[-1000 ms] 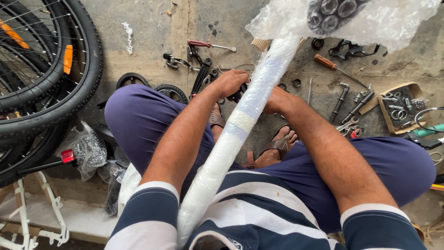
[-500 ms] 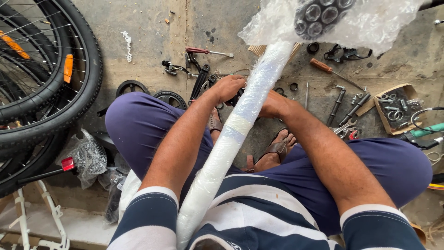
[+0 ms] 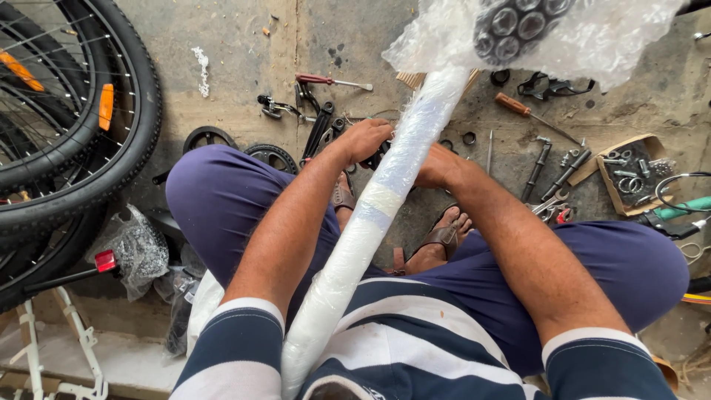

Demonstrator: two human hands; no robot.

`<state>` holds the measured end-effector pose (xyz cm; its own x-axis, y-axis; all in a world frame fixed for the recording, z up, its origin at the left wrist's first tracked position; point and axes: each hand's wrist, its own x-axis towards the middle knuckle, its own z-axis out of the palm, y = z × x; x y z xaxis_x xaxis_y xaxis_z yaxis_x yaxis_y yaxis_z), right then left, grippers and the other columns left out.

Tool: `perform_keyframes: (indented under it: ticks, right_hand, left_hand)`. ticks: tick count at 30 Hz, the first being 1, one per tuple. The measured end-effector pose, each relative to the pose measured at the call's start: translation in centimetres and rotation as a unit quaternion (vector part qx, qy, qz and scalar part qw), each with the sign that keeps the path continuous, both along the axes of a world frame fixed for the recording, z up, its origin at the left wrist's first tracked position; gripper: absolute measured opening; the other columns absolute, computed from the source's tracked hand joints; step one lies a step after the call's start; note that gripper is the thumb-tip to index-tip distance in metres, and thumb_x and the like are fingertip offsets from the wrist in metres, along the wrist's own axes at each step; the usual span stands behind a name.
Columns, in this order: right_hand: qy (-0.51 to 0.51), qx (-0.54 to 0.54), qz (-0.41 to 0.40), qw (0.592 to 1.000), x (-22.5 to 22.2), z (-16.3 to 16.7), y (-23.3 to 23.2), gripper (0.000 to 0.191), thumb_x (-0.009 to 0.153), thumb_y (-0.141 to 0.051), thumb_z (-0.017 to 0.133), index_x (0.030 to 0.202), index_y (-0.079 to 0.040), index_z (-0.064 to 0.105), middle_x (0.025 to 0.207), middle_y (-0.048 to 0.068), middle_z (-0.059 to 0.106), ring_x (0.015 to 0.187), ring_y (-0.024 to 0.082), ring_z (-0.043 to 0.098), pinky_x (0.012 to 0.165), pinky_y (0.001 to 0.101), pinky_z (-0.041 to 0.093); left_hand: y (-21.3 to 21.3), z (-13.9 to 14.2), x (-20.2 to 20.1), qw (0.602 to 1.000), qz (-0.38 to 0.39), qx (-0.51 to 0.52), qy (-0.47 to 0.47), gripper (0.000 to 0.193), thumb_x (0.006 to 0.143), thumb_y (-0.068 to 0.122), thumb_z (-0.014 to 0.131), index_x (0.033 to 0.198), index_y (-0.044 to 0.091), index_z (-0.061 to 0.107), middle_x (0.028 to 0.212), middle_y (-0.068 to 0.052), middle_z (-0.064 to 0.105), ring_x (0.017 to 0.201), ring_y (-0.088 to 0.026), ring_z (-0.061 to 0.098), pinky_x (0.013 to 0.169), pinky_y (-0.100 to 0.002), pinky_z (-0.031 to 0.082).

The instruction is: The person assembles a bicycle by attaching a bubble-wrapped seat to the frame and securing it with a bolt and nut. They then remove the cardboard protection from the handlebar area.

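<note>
Seated person is gripping a long white plastic-wrapped tube [image 3: 370,215] propped between the knees, left hand [image 3: 366,141] and right hand [image 3: 438,167] curled against its sides above floor tools [image 3: 318,126]; next, peeling the wrap likely demands steadying.

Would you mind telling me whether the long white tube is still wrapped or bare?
Wrapped: clear plastic film covers the long white tube along its whole visible length.
</note>
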<state>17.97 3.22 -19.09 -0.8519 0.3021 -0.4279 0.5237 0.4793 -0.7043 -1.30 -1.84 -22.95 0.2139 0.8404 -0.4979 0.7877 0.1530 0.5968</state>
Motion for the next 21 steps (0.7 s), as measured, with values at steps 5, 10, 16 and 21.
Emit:
perform_keyframes:
  ticks: [5, 10, 16, 21]
  right_hand:
    - [0.011, 0.018, 0.015, 1.0, 0.0, 0.2, 0.1, 0.023, 0.082, -0.024, 0.079, 0.1, -0.008, 0.078, 0.104, 0.011, 0.076, 0.092, 0.026, 0.068, 0.084, 0.0408, 0.053]
    - [0.01, 0.013, 0.011, 1.0, -0.2, 0.3, 0.0, 0.034, 0.073, -0.027, 0.085, 0.099, -0.006, 0.076, 0.101, 0.012, 0.075, 0.089, 0.026, 0.068, 0.083, 0.0404, 0.053]
    - [0.006, 0.016, 0.011, 1.0, -0.2, 0.1, 0.0, 0.028, 0.08, -0.026, 0.083, 0.099, -0.007, 0.077, 0.101, 0.011, 0.075, 0.089, 0.025, 0.069, 0.083, 0.0405, 0.053]
    - [0.019, 0.029, 0.001, 0.999, -0.4, -0.1, -0.1, 0.026, 0.08, -0.021, 0.081, 0.102, -0.007, 0.077, 0.102, 0.011, 0.075, 0.091, 0.026, 0.07, 0.085, 0.0406, 0.054]
  left_hand:
    - [0.0, -0.9, -0.2, 1.0, -0.01, 0.005, 0.005, 0.034, 0.103, 0.019, 0.043, 0.125, 0.009, 0.067, 0.135, -0.009, 0.062, 0.122, -0.025, 0.062, 0.104, -0.037, 0.05]
    - [-0.1, -0.9, -0.1, 0.998, 0.037, -0.023, -0.036, 0.035, 0.105, 0.023, 0.041, 0.128, 0.01, 0.065, 0.135, -0.009, 0.061, 0.12, -0.025, 0.062, 0.102, -0.036, 0.049]
    - [0.0, -0.5, -0.2, 0.994, 0.068, -0.06, -0.059, 0.037, 0.105, 0.024, 0.039, 0.129, 0.01, 0.065, 0.139, -0.008, 0.06, 0.12, -0.023, 0.063, 0.102, -0.035, 0.052]
    - [0.1, 0.1, -0.1, 1.0, 0.002, -0.009, -0.018, 0.038, 0.104, 0.023, 0.04, 0.128, 0.009, 0.066, 0.137, -0.009, 0.062, 0.123, -0.024, 0.061, 0.105, -0.037, 0.048]
